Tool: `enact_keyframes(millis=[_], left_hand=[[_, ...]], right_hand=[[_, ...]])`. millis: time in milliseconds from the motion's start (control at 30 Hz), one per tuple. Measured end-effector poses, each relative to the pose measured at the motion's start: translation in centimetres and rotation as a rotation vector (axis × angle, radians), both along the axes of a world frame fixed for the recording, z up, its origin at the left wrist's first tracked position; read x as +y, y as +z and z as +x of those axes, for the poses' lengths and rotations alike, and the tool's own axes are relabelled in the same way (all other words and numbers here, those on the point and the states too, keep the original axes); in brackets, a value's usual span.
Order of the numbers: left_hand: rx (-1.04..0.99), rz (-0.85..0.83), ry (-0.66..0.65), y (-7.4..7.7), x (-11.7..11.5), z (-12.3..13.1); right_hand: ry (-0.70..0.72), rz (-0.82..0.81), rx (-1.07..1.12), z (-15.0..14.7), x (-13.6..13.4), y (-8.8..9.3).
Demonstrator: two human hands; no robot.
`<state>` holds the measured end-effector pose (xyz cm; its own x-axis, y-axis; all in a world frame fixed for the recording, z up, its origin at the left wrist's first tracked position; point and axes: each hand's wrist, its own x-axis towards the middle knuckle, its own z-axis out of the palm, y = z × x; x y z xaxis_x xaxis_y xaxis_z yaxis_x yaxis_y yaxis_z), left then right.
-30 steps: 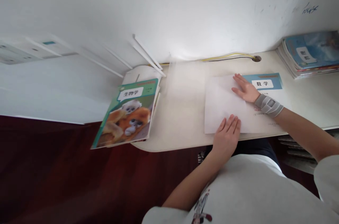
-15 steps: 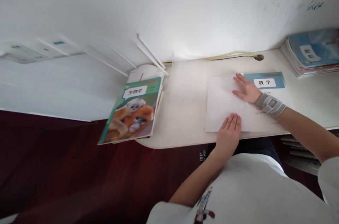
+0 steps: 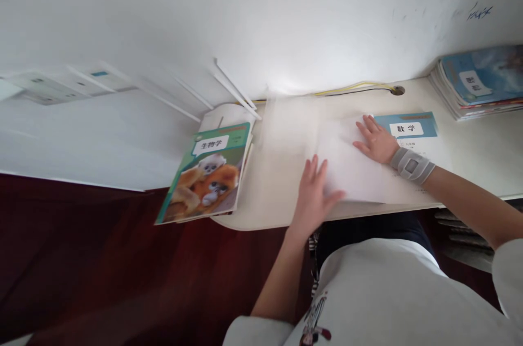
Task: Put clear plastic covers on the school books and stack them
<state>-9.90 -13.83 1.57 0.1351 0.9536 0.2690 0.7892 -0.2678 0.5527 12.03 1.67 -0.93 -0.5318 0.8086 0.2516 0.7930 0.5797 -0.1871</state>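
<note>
A mathematics textbook with a blue and white front lies on the desk. A plain white sheet covers its left part and reaches out past it. My right hand, with a grey band on the wrist, rests flat on the sheet with fingers spread. At the sheet's left edge is my left hand, fingers stretched and thumb apart, holding nothing. Left of the sheet, a see-through film seems to lie on the desk; its outline is faint.
A biology textbook with monkeys on its cover tops a small pile overhanging the desk's left end. A stack of books stands at the back right. Cables run along the wall to a hole. White rods lean at the left.
My left hand has moved left, from on top of the white sheet to its left edge, and its thumb has spread. My right hand stays on the sheet.
</note>
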Motion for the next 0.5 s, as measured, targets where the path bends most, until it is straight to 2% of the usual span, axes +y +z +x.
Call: enact_keyframes(millis=[167, 233, 333, 400, 500], left_hand=[[-0.454, -0.218, 0.312, -1.0, 2.9, -5.0], [-0.66, -0.356, 0.352, -0.8, 3.9, -5.5], [-0.911, -0.594, 0.24, 0.3, 4.6, -4.7], [-0.976, -0.716, 0.127, 1.4, 4.9, -3.3], [-0.99, -0.725, 0.066, 2.9, 5.9, -0.6]], right_hand=[[-0.059, -0.034, 0.0, -0.6, -0.3, 0.0], [-0.084, -0.065, 0.066, -0.6, -0.2, -0.1], [-0.122, -0.142, 0.256, -0.5, 0.0, -0.5], [-0.148, -0.176, 0.427, -0.2, 0.0, -0.7], [-0.245, -0.218, 0.68, 0.2, -0.1, -1.0]])
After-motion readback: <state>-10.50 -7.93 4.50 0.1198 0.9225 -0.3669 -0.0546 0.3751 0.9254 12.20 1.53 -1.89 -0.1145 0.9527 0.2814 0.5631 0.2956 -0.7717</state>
